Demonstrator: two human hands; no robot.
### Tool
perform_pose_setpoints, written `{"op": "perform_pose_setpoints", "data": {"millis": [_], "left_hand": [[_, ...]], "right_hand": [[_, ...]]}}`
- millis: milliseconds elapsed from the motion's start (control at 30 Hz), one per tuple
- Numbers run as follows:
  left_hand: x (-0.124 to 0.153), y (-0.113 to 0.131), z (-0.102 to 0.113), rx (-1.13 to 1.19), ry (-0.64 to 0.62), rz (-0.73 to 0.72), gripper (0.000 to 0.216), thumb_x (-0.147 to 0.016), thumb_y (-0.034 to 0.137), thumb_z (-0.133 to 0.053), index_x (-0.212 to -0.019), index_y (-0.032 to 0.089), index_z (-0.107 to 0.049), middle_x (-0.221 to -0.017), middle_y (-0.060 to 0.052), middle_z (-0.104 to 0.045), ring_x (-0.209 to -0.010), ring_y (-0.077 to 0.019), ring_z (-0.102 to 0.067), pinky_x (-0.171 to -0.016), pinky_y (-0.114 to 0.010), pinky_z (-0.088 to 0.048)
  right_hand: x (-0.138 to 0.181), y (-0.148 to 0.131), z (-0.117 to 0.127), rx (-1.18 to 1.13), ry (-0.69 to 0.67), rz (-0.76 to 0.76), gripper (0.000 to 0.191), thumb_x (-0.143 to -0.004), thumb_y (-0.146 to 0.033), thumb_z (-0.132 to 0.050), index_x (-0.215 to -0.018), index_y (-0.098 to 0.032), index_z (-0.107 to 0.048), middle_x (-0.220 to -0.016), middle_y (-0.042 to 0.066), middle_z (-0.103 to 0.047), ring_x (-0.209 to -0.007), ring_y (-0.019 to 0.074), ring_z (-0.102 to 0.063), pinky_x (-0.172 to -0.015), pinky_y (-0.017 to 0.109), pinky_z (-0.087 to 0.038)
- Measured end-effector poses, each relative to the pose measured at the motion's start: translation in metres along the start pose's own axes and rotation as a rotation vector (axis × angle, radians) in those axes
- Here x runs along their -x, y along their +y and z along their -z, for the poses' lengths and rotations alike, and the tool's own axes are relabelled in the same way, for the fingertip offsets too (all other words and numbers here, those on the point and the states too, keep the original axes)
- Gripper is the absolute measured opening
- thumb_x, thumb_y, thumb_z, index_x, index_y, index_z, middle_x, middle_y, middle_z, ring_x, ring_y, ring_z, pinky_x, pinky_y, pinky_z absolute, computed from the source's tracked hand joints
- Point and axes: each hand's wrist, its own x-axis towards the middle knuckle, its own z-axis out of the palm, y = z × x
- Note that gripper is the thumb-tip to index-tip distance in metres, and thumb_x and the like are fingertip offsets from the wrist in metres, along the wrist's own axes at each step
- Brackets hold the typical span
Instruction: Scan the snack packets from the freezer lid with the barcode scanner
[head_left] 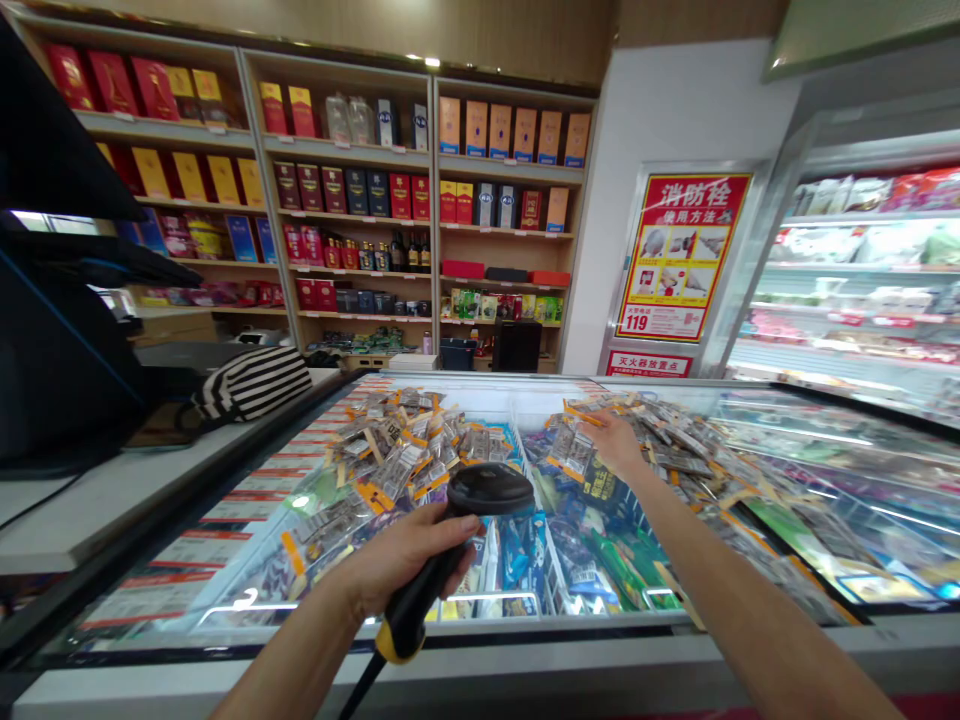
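My left hand (401,565) is closed around the black and yellow handle of a barcode scanner (489,490), whose round black head points over the glass freezer lid (420,605). My right hand (611,440) reaches forward and rests on a small clear packet with an orange tag (566,450), at the edge of the right heap of packets (675,440). Its fingers curl over the packet. A second heap of the same packets (405,440) lies on the lid to the left, beyond the scanner.
A chest freezer (525,650) full of frozen goods spans the front. A counter (112,490) with a striped bag (255,382) and a dark monitor (60,330) stands left. Shelves of boxed goods (352,190) fill the back wall; a lit chiller (862,270) stands right.
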Motion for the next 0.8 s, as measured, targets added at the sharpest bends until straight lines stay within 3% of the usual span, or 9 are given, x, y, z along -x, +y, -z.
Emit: {"op": "perform_pose_setpoints", "data": {"millis": [233,600,700,800], "left_hand": [[-0.001,-0.001,-0.01,-0.013,-0.077,-0.044,0.026,-0.066,0.037,-0.056,-0.073,0.013,-0.052,-0.056,0.0,-0.055,-0.042,-0.0075,-0.046,-0.044,-0.021,-0.031],[-0.008,-0.004,-0.015,0.057,-0.02,-0.041,0.026,-0.065,0.038,-0.057,-0.067,0.014,-0.05,-0.051,0.002,-0.053,-0.039,-0.0072,-0.046,-0.041,-0.02,-0.031],[-0.008,-0.003,-0.012,0.074,0.009,-0.036,0.026,-0.064,0.039,-0.058,-0.068,0.014,-0.051,-0.05,0.002,-0.053,-0.039,-0.0073,-0.047,-0.04,-0.019,-0.031],[-0.003,-0.002,-0.004,0.087,0.149,-0.05,0.026,-0.064,0.04,-0.058,-0.065,0.015,-0.05,-0.049,0.003,-0.052,-0.039,-0.0065,-0.045,-0.04,-0.019,-0.032]], "right_hand": [[-0.001,-0.024,-0.006,-0.022,-0.042,0.034,0.031,-0.062,-0.042,-0.053,-0.077,-0.018,-0.066,-0.055,0.002,-0.061,-0.057,0.0173,-0.055,-0.055,0.027,-0.04],[0.005,-0.035,-0.008,-0.1,-0.057,-0.015,0.033,-0.061,-0.04,-0.054,-0.08,-0.016,-0.065,-0.053,0.001,-0.058,-0.055,0.0156,-0.053,-0.053,0.027,-0.041],[0.006,-0.03,-0.007,-0.163,-0.058,-0.134,0.027,-0.059,-0.037,-0.057,-0.074,-0.016,-0.065,-0.044,-0.002,-0.051,-0.047,0.0131,-0.049,-0.049,0.025,-0.04],[0.006,-0.02,-0.009,-0.257,-0.032,-0.284,0.018,-0.06,-0.032,-0.056,-0.066,-0.016,-0.061,-0.037,-0.005,-0.044,-0.037,0.0107,-0.044,-0.042,0.025,-0.04]]}}
